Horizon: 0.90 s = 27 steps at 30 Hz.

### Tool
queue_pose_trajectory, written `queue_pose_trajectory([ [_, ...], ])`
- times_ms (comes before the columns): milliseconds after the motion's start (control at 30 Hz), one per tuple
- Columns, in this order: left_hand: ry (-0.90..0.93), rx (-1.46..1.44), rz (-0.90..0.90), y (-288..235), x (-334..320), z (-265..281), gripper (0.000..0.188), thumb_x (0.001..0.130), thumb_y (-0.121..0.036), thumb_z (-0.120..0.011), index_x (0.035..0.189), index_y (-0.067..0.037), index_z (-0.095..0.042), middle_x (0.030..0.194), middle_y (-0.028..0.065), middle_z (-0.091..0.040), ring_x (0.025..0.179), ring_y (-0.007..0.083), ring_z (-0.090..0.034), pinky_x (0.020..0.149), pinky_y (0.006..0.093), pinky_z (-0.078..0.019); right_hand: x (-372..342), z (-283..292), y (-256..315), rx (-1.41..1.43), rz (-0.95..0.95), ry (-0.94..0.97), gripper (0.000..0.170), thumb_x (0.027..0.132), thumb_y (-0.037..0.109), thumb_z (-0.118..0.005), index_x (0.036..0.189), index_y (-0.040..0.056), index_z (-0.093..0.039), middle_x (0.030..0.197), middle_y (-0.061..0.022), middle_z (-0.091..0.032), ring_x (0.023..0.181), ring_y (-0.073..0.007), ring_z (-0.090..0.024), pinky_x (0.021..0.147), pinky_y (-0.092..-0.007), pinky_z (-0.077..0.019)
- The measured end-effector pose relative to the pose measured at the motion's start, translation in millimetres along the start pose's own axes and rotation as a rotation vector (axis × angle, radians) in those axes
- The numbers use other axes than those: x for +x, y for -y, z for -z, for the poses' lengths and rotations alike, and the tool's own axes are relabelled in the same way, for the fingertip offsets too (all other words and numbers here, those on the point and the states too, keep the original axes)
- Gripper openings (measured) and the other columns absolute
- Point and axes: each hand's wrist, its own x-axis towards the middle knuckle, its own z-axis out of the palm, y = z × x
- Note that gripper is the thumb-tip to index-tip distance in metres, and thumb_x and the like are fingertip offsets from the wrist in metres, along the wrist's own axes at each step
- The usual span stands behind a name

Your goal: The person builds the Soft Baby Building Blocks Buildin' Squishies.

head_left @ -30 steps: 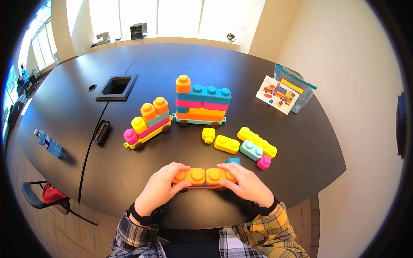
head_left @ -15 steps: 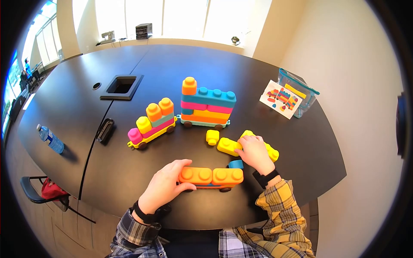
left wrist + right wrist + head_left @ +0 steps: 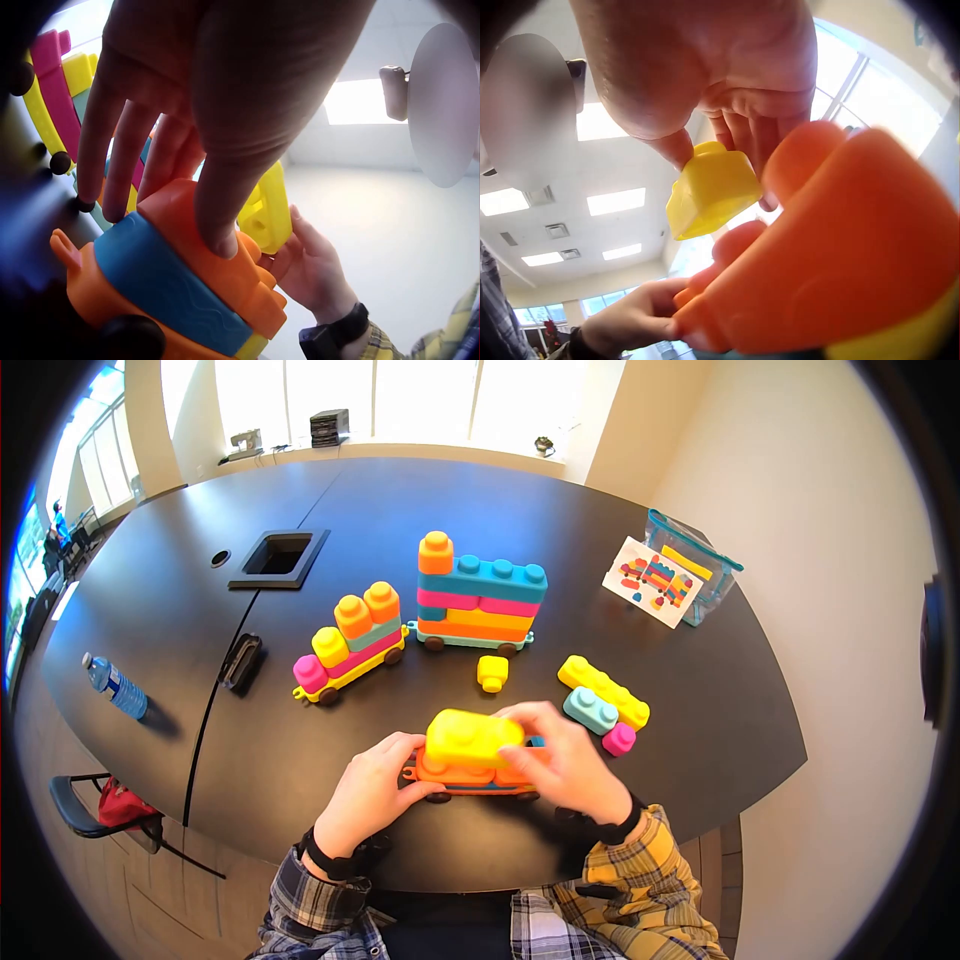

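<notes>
My left hand (image 3: pixel 368 792) grips the left end of a toy train wagon low at the table's front, thumb on the near side and fingers on the far side. The left wrist view shows the wagon's orange wheeled base, a blue block (image 3: pixel 165 262) on it and an orange block (image 3: pixel 176 214) above, under the thumb. Two orange blocks form the top row. Over them my right hand (image 3: pixel 568 765) pinches a yellow two-stud block (image 3: pixel 468 738) by its right end. In the right wrist view this yellow block is tilted and apart from the orange studs.
Beyond stand a tall wagon (image 3: pixel 478 622) and a stepped wagon (image 3: pixel 350 650). Loose blocks lie around: a small yellow one (image 3: pixel 492 673), a long yellow one (image 3: pixel 605 693), a light teal one (image 3: pixel 590 711), a pink one (image 3: pixel 619 739). A picture card (image 3: pixel 652 582) leans on a clear pouch (image 3: pixel 705 575). A bottle (image 3: pixel 115 687) stands left.
My right hand let go of the wagon, reached right to the loose blocks, and came back with the yellow two-stud block. My left hand has stayed at the wagon's left end.
</notes>
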Motion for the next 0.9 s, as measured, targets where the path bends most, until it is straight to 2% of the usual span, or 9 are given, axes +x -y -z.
queue_pose_trajectory([
  [133,-0.004,-0.071,0.018,4.2,-1.3,-2.2,0.054,0.082,-0.012,-0.089,0.128,-0.001,-0.063,0.120,0.0137,-0.070,0.110,0.0297,-0.073,0.094,0.0381,-0.0627,-3.9,-19.5,-3.6,-0.081,0.014,0.040,0.036,0.099,0.020,-0.074,0.126,0.0005,-0.060,0.108,-0.0166,-0.071,0.089,-0.0309,-0.074,0.076,-0.0378,-0.0586],
  [333,-0.033,-0.169,0.078,0.9,-1.7,-3.9,0.062,0.081,-0.007,-0.090,0.135,-0.001,-0.060,0.125,0.0147,-0.070,0.117,0.0278,-0.072,0.096,0.0379,-0.0628,0.0,-19.6,3.5,-0.111,-0.016,0.103,0.036,0.098,0.020,-0.073,0.129,0.0061,-0.063,0.113,-0.0156,-0.070,0.097,-0.0342,-0.072,0.080,-0.0399,-0.0584],
  [400,-0.035,-0.195,0.097,-2.8,-2.6,-2.7,0.065,0.081,-0.006,-0.090,0.137,-0.001,-0.059,0.127,0.0146,-0.069,0.116,0.0273,-0.072,0.096,0.0378,-0.0628,1.0,-20.4,1.1,-0.145,0.069,0.138,0.038,0.096,0.012,-0.072,0.133,0.0069,-0.065,0.119,-0.0147,-0.070,0.103,-0.0338,-0.071,0.086,-0.0386,-0.0590],
  [467,-0.038,-0.221,0.114,-4.9,-3.5,-2.0,0.067,0.081,-0.005,-0.089,0.140,-0.002,-0.058,0.128,0.0144,-0.069,0.116,0.0269,-0.072,0.096,0.0377,-0.0628,-0.4,-22.8,0.5,-0.187,0.088,0.137,0.039,0.096,0.012,-0.072,0.134,0.0079,-0.065,0.119,-0.0146,-0.070,0.104,-0.0344,-0.071,0.086,-0.0391,-0.0590],
  [533,-0.094,-0.163,0.016,-3.8,-4.7,-0.4,0.072,0.080,-0.018,-0.092,0.142,-0.005,-0.058,0.124,0.0171,-0.070,0.109,0.0324,-0.073,0.091,0.0381,-0.0628,-1.1,-25.2,-1.8,-0.228,0.107,0.136,0.041,0.095,0.012,-0.072,0.135,0.0090,-0.066,0.119,-0.0145,-0.070,0.104,-0.0349,-0.070,0.086,-0.0395,-0.0591],
  [567,-0.091,-0.165,0.014,-4.5,-4.9,0.9,0.072,0.080,-0.018,-0.092,0.142,-0.005,-0.058,0.124,0.0171,-0.070,0.109,0.0324,-0.073,0.091,0.0381,-0.0628,-1.3,-26.5,-4.2,-0.262,0.143,0.116,0.039,0.095,0.014,-0.072,0.134,0.0100,-0.066,0.117,-0.0130,-0.070,0.102,-0.0334,-0.071,0.084,-0.0400,-0.0592],
  [667,-0.117,-0.170,-0.019,-4.2,-4.8,5.1,0.065,0.084,-0.015,-0.088,0.141,-0.005,-0.059,0.124,0.0163,-0.070,0.108,0.0305,-0.073,0.091,0.0377,-0.0628,-0.6,-28.4,-5.0,-0.304,0.181,0.093,0.038,0.096,0.017,-0.072,0.133,0.0108,-0.067,0.114,-0.0114,-0.070,0.100,-0.0319,-0.071,0.082,-0.0407,-0.0594],
  [733,-0.120,-0.183,-0.062,-2.9,-4.1,6.1,0.053,0.090,-0.012,-0.083,0.137,-0.004,-0.062,0.123,0.0158,-0.070,0.107,0.0287,-0.072,0.090,0.0371,-0.0627,-0.1,-28.9,-4.1,-0.314,0.183,0.094,0.037,0.096,0.017,-0.071,0.132,0.0106,-0.067,0.114,-0.0114,-0.070,0.100,-0.0318,-0.071,0.082,-0.0408,-0.0594],
  [900,-0.127,-0.196,-0.029,-5.1,-2.3,5.0,0.042,0.093,-0.011,-0.079,0.132,-0.003,-0.065,0.121,0.0143,-0.071,0.108,0.0273,-0.072,0.090,0.0365,-0.0627,0.9,-30.9,-3.8,-0.353,0.183,0.092,0.038,0.096,0.019,-0.071,0.132,0.0099,-0.066,0.112,-0.0110,-0.070,0.100,-0.0321,-0.072,0.082,-0.0416,-0.0593],
])
